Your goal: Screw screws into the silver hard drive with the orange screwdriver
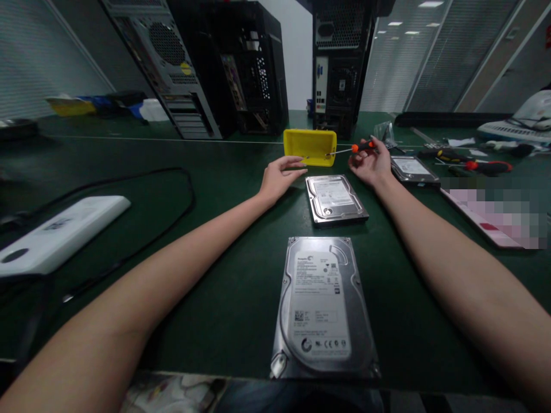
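The tray (301, 141) lies ahead of and between the hands, beyond the smaller drive (331, 195) on the green table (236, 287), its long axis running left to right across the view. The relation that seems to matter is between this tray and the screwdriver (355, 148), which comes in from the right, lying nearly level, handle outermost, its tip over the right part of the tray; whether the tip touches anything there is too small to tell. The left hand (279, 175) is nearer the tray, its fingertips overlapping the lower left corner in the view, though contact is unclear; thumb and forefinger stand slightly apart, with nothing visibly held between them. The right hand (373, 163), just off the tray's right end, has the screwdriver's handle between thumb and fingers, the other fingers loosely curled, palm partly turned up. The tray is plain bright yellow, shallow, with rounded corners and raised walls; the screwdriver has a thin metal shaft and an orange and black handle. The larger drive (321, 304), silver with a white label, lies nearest the person.
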Motion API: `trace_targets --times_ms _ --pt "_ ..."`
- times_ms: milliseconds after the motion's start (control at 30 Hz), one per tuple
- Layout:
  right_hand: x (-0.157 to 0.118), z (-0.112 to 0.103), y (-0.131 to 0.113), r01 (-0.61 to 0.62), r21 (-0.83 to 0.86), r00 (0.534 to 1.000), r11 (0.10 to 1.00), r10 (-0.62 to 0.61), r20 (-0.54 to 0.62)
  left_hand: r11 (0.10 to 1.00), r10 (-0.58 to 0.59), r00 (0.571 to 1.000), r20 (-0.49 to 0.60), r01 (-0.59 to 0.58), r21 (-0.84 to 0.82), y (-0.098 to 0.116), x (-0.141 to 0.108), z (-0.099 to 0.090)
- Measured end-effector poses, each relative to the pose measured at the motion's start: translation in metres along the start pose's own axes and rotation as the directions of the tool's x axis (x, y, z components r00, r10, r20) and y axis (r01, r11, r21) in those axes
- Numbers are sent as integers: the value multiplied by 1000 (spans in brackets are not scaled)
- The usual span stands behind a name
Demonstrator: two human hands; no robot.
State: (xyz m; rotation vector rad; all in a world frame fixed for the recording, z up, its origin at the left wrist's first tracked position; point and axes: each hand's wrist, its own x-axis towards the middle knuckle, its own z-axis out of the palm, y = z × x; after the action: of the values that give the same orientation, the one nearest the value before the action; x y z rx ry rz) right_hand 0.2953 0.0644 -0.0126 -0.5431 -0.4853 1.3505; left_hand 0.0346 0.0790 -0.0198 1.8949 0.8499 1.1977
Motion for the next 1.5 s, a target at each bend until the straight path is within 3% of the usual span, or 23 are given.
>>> trace_targets --times_ms 100,200,300,367,500,633,1033,1233,1500 --pt "-2 7 0 -14 -14 999 1000 15 37 1000 24 1000 -1 -24 14 -4 1 -1" --pt "-2 7 1 -29 -16 999 999 29 40 985 21 1000 -3 -20 173 -8 2 -5" --pt "-1 -1 2 -18 2 1000 1000 18 16 893 -17 999 50 -7 451 -8 1 -7" --pt "0 -7 3 -4 20 1000 1000 4 -4 822 2 995 100 -58 566 -5 -1 -7" --pt "2 -12 3 4 43 1000 999 -4 -12 727 92 973 210 -210 653 4 -6 -3" --pt "2 -11 4 -1 36 1000 999 2 -27 662 119 976 183 -216 718 9 -10 1" --pt "4 -14 4 11 62 1000 998 -10 -24 843 107 994 -7 -87 531 5 -8 0" --pt "6 -16 4 9 72 1000 997 -8 -24 910 115 993 19 -113 398 9 -5 -1" --pt "8 -18 4 17 83 1000 996 -15 -16 862 126 983 131 -174 476 12 -4 -2"
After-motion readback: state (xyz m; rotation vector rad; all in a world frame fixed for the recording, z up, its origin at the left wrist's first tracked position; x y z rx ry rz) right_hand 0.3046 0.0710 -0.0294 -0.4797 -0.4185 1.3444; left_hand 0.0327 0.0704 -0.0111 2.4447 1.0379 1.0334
